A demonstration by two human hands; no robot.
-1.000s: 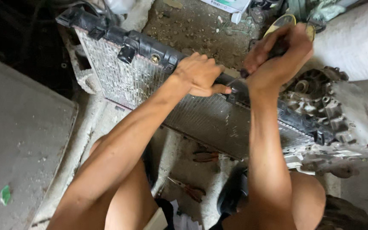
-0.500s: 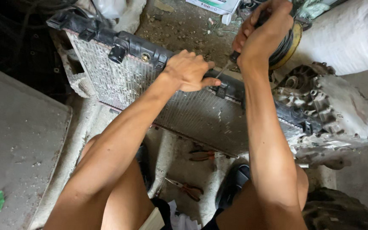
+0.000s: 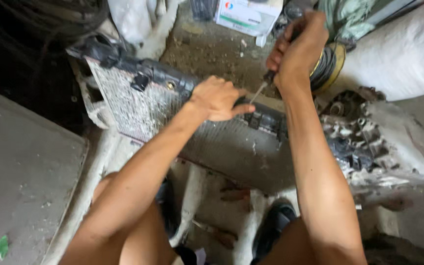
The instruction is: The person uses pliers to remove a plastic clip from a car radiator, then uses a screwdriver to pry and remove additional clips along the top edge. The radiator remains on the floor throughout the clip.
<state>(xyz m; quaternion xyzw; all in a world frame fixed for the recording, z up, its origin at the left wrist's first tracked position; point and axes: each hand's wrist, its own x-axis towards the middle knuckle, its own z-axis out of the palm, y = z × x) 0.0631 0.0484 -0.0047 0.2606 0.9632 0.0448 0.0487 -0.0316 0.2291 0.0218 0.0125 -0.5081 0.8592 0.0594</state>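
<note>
Item one, far left of my grip: a flat grey slab [image 3: 25, 181], well apart from both hands.

Item two: a radiator [image 3: 138, 105], finned metal face with a black plastic top rail [image 3: 158, 73], tilted and running from upper left down toward my right. It sits under my left hand.

Item three: my left hand [image 3: 216, 98], fingers curled over the top rail, pressing down on it; closed around the rail's edge, thumb pointing right.

Item four: a screwdriver [image 3: 261, 89], thin shaft slanting down-left, tip just beside my left thumb at the rail.

Item five: my right hand [image 3: 298, 46], up and right of the left, wrapped tight in a fist on the screwdriver handle; the handle is almost wholly hidden inside it.

Item six, behind that fist: a coil of black cable with a yellow rim [image 3: 327, 68].

Item seven, right of my right forearm: a dirty grey cast-metal engine part [image 3: 384, 132].

Item eight, below, between my knees: a black sandal [image 3: 273, 225].
</note>
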